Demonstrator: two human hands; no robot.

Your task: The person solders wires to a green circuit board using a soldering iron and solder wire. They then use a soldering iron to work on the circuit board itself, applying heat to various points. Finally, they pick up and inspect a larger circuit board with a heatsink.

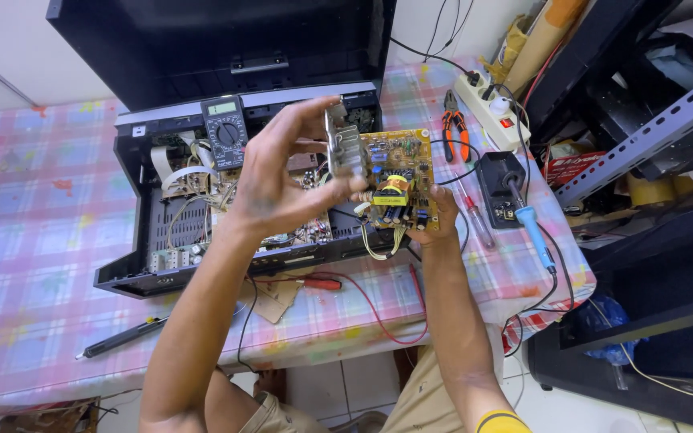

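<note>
While our left hand point(282, 172) gripped the circuit board point(399, 176) by its metal fin point(345, 148), our right hand point(435, 220) clasped its lower edge above the opened black device point(146, 265).

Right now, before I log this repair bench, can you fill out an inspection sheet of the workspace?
Surface: table under a checked plastic cloth.
Job's things: circuit board with heatsink, lifted above the opened black device.
Clutter: multimeter, pliers, screwdriver, soldering iron by its stand.
Hands: left hand grips the heatsink end; right hand supports the board's lower edge.
Cables: red probe lead, black leads over the table edge, power strip.
Surroundings: metal shelving on the right.
</note>
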